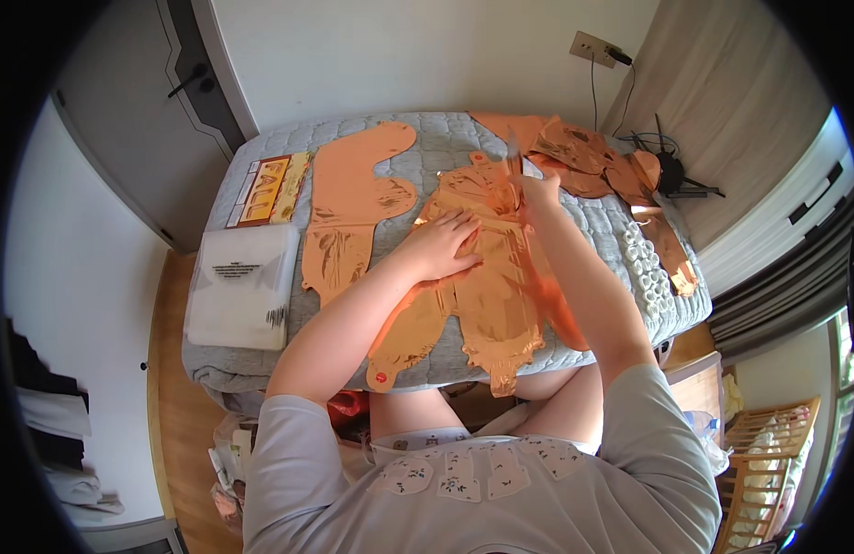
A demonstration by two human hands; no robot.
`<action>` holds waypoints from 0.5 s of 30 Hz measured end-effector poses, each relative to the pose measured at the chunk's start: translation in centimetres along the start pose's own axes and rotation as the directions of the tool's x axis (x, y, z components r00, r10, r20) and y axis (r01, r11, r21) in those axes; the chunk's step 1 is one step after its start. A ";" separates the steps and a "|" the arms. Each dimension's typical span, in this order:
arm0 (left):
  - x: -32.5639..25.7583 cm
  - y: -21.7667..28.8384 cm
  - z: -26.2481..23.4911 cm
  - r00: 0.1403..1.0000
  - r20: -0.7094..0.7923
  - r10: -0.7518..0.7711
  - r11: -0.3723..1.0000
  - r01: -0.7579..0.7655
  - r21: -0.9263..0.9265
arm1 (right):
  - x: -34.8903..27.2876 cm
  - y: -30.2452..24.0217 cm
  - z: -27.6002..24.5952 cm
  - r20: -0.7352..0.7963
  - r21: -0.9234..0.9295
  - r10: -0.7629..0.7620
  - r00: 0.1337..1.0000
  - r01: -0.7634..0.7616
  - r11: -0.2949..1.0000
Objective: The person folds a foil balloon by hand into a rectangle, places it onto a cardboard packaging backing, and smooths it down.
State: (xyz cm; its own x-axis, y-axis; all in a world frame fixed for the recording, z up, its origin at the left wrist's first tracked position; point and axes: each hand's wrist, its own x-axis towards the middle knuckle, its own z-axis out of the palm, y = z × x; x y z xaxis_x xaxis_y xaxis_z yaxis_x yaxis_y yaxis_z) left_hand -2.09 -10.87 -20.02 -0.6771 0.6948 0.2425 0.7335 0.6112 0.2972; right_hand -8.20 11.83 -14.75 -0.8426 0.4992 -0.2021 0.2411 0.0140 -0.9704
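Note:
A flat, shiny orange foil balloon lies spread on the quilted grey bed in front of me. My left hand presses on it, palm down with the fingers stretched out. At the balloon's far right side, my right hand is closed round a thin, pointed grey tool like a blade; blur and the fingers hide most of it. Part of the foil near that hand is creased. A second flat orange foil balloon lies to the left, with rounded lobes.
At the left lie a colourful printed packet and a translucent white plastic bag. Crumpled orange foil covers the far right corner, near a black router-like device. White ribbon rolls sit at the right edge. A wall bounds the bed's far side.

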 end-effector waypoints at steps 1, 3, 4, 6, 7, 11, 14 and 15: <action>-0.4 -0.2 0.0 1.000 -0.001 -0.009 1.000 0.009 0.000 | 0.3 0.4 0.1 0.008 -0.003 0.001 1.000 -0.001 1.000; 0.7 0.5 -0.2 1.000 0.017 0.007 1.000 -0.007 -0.030 | 2.0 0.6 -2.2 0.445 -0.218 -0.064 0.893 0.178 0.960; 1.0 0.7 -0.2 1.000 0.014 0.012 0.999 -0.012 -0.031 | 2.1 1.1 -2.2 0.441 -0.219 -0.068 0.895 0.181 0.959; 0.5 0.4 -0.2 1.000 0.013 0.009 1.000 -0.009 -0.027 | 0.3 2.5 -0.6 0.316 -0.572 -0.582 0.750 0.639 0.514; 0.2 0.3 -0.2 1.000 0.012 -0.001 1.000 0.001 -0.024 | -0.5 3.1 -0.3 0.324 -0.566 -0.580 0.747 0.645 0.514; 0.4 0.7 -0.2 1.000 0.019 -0.002 1.000 0.002 -0.006 | -1.0 3.3 0.0 0.364 -0.498 -0.716 0.596 0.774 0.391; 0.4 0.6 -0.4 1.000 0.007 0.012 1.000 -0.011 -0.008 | -0.6 2.9 -0.2 0.529 -0.547 -0.598 0.602 0.781 0.303; 0.4 0.7 -0.4 1.000 0.001 0.024 1.000 -0.024 0.000 | -0.6 2.7 -0.4 0.617 -0.573 -0.503 0.605 0.784 0.240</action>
State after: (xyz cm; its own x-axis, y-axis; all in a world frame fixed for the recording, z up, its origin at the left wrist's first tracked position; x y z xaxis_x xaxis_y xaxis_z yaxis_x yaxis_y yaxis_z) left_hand -1.90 -10.31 -19.32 -0.6595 0.7093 0.2489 0.7494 0.5946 0.2912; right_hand -6.85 11.90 -17.16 -0.9284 -0.2398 0.2838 -0.3266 0.8908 -0.3159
